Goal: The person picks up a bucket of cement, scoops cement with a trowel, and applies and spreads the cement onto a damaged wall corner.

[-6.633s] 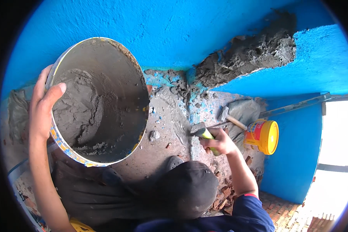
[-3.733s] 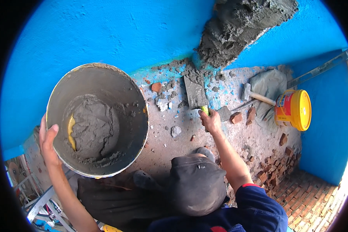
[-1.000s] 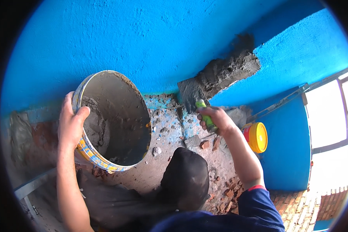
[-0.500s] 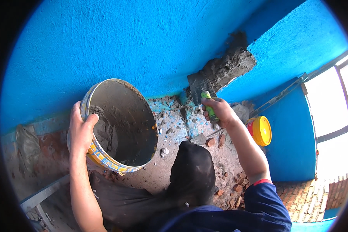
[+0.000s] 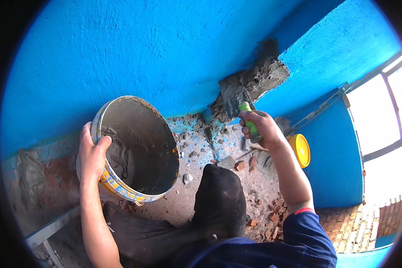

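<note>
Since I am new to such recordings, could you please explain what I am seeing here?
There is no machine: these are a person's own bare hands, seen from above by a wide fisheye camera worn on the head, so straight edges bend. The left hand grips the rim of a large bucket with grey mortar inside. The right hand holds a trowel by its green handle, the blade at the rough grey patch on the blue wall. On the floor lie broken brick pieces and a flat-bladed tool; the right forearm partly hides a yellow tub.
</note>
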Tool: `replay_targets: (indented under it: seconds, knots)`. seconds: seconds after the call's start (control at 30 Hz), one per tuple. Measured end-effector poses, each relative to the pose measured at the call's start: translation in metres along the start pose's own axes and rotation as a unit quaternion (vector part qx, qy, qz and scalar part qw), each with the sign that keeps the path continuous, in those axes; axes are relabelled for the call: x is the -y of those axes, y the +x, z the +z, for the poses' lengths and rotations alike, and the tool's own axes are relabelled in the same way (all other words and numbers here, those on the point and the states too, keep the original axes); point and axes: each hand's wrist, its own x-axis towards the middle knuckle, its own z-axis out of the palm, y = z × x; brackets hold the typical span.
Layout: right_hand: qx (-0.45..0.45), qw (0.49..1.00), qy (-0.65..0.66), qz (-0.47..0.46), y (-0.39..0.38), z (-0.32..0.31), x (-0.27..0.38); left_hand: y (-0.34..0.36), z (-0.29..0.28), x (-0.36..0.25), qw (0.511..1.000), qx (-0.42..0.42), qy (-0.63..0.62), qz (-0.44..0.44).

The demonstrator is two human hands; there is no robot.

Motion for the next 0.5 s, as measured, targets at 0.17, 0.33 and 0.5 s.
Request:
replay_targets:
  seconds: [0.17, 0.33, 0.5]
  knots:
    - [-0.017, 0.999, -0.023, -0.034, -0.013, 0.003, 0.002, -0.001, 0.002, 0.000, 1.000, 0.004, -0.023, 0.001]
    - [-0.007, 0.990, -0.126, -0.056, -0.031, -0.012, -0.008, 0.000, 0.006, -0.001, 0.998, 0.005, -0.057, 0.014]
    - [0.089, 0.987, -0.081, -0.105, -0.081, -0.025, -0.031, 0.002, 0.007, 0.002, 0.997, 0.007, -0.081, 0.018]
